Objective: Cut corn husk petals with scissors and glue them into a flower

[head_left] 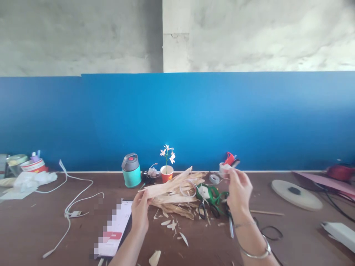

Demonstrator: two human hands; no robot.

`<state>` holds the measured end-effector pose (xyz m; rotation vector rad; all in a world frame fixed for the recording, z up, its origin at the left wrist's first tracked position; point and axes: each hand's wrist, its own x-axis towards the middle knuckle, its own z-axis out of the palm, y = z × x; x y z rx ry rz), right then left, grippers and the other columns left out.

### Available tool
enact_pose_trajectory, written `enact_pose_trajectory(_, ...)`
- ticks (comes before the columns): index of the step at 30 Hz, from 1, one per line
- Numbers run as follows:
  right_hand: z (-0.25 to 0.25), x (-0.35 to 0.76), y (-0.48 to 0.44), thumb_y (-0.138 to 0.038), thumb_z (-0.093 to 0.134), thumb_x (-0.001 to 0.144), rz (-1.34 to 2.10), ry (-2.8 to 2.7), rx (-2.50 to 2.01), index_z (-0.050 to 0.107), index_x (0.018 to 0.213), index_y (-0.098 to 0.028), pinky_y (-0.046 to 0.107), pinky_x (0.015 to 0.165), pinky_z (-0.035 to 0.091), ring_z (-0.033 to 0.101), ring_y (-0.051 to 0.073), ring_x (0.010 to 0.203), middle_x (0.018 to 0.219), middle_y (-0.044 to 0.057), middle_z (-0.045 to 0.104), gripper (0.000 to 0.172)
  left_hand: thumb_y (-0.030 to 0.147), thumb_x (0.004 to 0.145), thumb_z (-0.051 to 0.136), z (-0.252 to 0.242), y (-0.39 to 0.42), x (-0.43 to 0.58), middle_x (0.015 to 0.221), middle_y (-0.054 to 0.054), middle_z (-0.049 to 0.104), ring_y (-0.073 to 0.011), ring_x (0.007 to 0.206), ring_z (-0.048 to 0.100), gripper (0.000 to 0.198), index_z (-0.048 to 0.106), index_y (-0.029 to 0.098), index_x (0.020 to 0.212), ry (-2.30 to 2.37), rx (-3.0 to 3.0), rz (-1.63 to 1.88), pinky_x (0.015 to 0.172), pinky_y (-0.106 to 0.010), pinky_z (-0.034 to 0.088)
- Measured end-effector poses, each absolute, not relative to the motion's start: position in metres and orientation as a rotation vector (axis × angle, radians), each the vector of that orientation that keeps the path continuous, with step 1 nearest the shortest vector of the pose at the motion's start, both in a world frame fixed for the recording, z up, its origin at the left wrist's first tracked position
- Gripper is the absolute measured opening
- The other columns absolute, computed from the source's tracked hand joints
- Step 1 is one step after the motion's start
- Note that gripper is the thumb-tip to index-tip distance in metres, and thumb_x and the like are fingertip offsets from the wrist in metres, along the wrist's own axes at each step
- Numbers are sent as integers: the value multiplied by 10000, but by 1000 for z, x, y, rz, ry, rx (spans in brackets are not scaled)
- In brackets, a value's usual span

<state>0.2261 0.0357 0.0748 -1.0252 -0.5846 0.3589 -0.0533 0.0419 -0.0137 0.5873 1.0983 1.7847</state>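
My left hand (140, 212) is closed on the end of a pale dried corn husk (158, 190) at the left side of a heap of husks (177, 210). Raised to the right of the heap, my right hand (240, 190) has its fingertips pinched together; whatever is between them is too small to make out against the white container behind. Between the hands lie black-handled scissors (203, 210) and a tangle of green ribbon (212, 194). Cut husk petals (172, 224) are scattered in front of the heap.
Behind the heap stand a paper cup (166, 174) with a white flower and a teal flask (131, 175). A phone (115, 229) lies beside my left forearm. White cables (72, 207) spread at left; a round pale disc (296, 194) and thin stick (267, 213) lie at right.
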Motion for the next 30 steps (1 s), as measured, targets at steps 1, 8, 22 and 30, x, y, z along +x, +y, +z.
enact_pose_trajectory(1,73,220,36,-328,631,680,402,-745,-1131,612,747,-161,214,453,395,545,120,513,625,7,632,180,410,633,737,-14,42,-52,945,-93,679,-242,932,634,381,648,156,903,1152,665,1750,830,-352,504)
enact_pose_trajectory(8,63,158,24,-244,503,752,425,-1757,-1432,626,651,-164,250,562,389,530,145,559,603,13,631,178,292,813,584,-2,21,-49,1475,-148,299,-323,1368,202,556,409,192,1331,1602,1987,1925,1080,-502,221)
enact_pose_trajectory(22,71,136,-1,-139,560,699,649,-2075,-1330,650,682,-164,200,533,364,554,125,584,621,-3,650,95,155,883,460,21,-10,-28,672,27,650,-151,738,589,219,610,219,738,1337,2673,1557,912,-347,265)
enact_pose_trajectory(30,72,146,2,-88,517,701,427,-2211,-1430,656,622,-178,209,528,326,568,133,585,607,7,669,184,144,901,387,15,-2,-31,710,0,668,-167,766,587,268,614,211,775,1331,2723,1434,875,-350,301)
